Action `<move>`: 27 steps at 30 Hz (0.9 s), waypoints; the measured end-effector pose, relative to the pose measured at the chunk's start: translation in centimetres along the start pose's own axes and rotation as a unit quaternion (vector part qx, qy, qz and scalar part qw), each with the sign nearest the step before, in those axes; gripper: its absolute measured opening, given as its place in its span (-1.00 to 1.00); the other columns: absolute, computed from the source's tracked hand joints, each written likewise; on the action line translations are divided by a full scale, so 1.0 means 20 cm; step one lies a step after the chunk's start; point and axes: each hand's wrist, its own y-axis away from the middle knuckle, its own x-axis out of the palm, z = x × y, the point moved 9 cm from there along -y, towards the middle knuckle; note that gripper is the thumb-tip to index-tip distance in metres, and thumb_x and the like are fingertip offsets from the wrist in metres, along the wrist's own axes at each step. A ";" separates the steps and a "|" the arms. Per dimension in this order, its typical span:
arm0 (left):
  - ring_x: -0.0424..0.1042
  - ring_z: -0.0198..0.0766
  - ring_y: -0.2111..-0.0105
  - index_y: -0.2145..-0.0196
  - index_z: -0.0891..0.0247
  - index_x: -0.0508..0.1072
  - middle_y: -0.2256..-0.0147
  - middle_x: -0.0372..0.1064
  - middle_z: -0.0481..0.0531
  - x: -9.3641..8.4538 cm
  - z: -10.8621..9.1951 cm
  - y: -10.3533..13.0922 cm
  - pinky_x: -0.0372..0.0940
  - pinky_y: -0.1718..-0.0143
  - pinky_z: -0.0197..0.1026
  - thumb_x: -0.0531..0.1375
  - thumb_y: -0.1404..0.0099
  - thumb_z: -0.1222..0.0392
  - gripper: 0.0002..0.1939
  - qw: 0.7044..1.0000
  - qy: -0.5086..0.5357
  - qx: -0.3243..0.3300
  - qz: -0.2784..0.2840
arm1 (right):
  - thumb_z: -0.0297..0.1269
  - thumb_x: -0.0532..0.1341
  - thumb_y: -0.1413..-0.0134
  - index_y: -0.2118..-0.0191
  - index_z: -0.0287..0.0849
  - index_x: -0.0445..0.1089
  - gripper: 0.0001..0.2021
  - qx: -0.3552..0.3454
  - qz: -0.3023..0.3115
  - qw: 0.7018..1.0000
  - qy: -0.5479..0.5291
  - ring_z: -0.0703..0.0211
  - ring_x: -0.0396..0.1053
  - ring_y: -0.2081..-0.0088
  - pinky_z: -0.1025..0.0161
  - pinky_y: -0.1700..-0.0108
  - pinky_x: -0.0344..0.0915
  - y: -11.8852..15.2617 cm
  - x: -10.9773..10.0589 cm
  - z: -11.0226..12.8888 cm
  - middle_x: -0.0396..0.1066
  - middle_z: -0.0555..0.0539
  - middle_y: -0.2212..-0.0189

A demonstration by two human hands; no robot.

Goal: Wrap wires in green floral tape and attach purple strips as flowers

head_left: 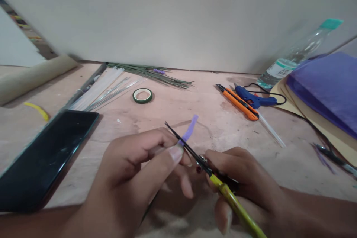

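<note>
My left hand (pixel 147 163), at the lower centre, pinches a narrow purple strip (pixel 190 129) between thumb and fingertips; the strip's free end points up and away. A thin dark stem (pixel 150 206) runs down below that hand. My right hand (pixel 242 182) is closed on a tool with yellow-green handles (pixel 235 204) and slim dark blades, which looks like scissors. Its blades (pixel 192 151) cross the purple strip just beyond my left thumb. Whether they have cut into it cannot be seen. Part of the tool is hidden by my right fingers.
A phone (pixel 50 160) lies at left, near clear sticks (pixel 97 91). Green tape (pixel 142 96) and green stems (pixel 145 72) lie behind my hands. On the right are an orange cutter (pixel 240 104), blue glue gun (pixel 255 97), bottle (pixel 292 57) and purple sheets (pixel 329 85).
</note>
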 end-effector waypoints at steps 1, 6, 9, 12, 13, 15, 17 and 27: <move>0.56 -0.29 0.48 0.50 0.23 0.61 0.47 0.59 0.01 0.00 0.01 0.00 0.41 0.42 -0.34 0.23 -0.45 0.13 -0.64 1.000 0.007 -0.005 0.001 | 0.19 0.27 -0.33 0.16 -0.10 0.49 -0.59 0.001 0.005 1.000 -0.005 0.27 0.22 0.44 0.29 0.37 0.19 0.00 0.00 0.00 0.38 0.04 0.41; 0.53 -0.32 0.49 0.46 0.24 0.60 0.49 0.56 -0.01 0.02 0.04 0.02 0.41 0.41 -0.36 0.23 -0.45 0.14 -0.68 0.999 0.023 -0.031 0.008 | 0.18 0.23 -0.35 0.16 -0.13 0.48 -0.58 -0.002 0.016 1.000 -0.025 0.26 0.18 0.45 0.28 0.40 0.15 0.01 0.02 0.01 0.34 0.02 0.41; 0.54 -0.34 0.47 0.46 0.24 0.60 0.49 0.56 -0.01 0.01 0.03 0.02 0.42 0.37 -0.37 0.23 -0.45 0.16 -0.68 0.999 0.018 -0.027 0.003 | 0.05 0.27 -0.35 0.14 -0.14 0.48 -0.68 0.009 0.025 0.999 -0.024 0.27 0.16 0.47 0.28 0.39 0.14 0.01 0.03 0.00 0.30 0.05 0.45; 0.55 -0.31 0.45 0.49 0.24 0.62 0.45 0.58 0.01 0.00 0.03 0.02 0.42 0.38 -0.36 0.23 -0.44 0.17 -0.66 1.000 0.016 -0.023 -0.001 | -0.05 0.29 -0.34 0.17 -0.15 0.50 -0.75 0.010 0.023 0.999 -0.027 0.28 0.14 0.46 0.28 0.39 0.13 0.01 0.02 0.01 0.30 0.06 0.43; 0.56 -0.30 0.45 0.49 0.23 0.62 0.45 0.59 0.02 0.00 0.03 0.01 0.42 0.39 -0.35 0.23 -0.44 0.17 -0.65 1.000 0.016 -0.023 -0.001 | -0.07 0.31 -0.33 0.18 -0.15 0.50 -0.77 0.009 0.021 0.999 -0.030 0.29 0.13 0.47 0.29 0.40 0.12 0.00 0.02 0.01 0.30 0.07 0.43; 0.55 -0.29 0.46 0.50 0.23 0.62 0.46 0.58 0.02 0.00 0.03 0.01 0.43 0.38 -0.34 0.22 -0.45 0.16 -0.64 1.000 0.015 -0.022 -0.010 | -0.12 0.35 -0.30 0.24 -0.15 0.49 -0.80 0.007 0.018 0.999 -0.031 0.31 0.13 0.47 0.32 0.41 0.12 0.00 0.02 0.01 0.30 0.08 0.44; 0.53 -0.30 0.47 0.52 0.23 0.61 0.48 0.56 0.01 -0.01 0.03 0.02 0.43 0.35 -0.32 0.22 -0.45 0.15 -0.63 1.000 0.011 -0.018 -0.019 | -0.16 0.35 -0.31 0.33 -0.16 0.44 -0.77 0.004 0.015 0.999 -0.028 0.32 0.17 0.48 0.33 0.41 0.15 0.01 0.01 0.00 0.33 0.09 0.46; 0.44 -0.31 0.45 0.40 0.19 0.55 0.45 0.53 -0.02 -0.02 0.09 0.02 0.32 0.43 -0.33 0.24 -0.47 0.00 -0.69 0.998 0.005 -0.046 -0.036 | 0.09 0.25 -0.40 0.41 -0.13 0.30 -0.56 -0.004 -0.022 1.000 0.010 0.30 0.22 0.49 0.30 0.42 0.17 0.01 -0.01 -0.02 0.31 0.08 0.50</move>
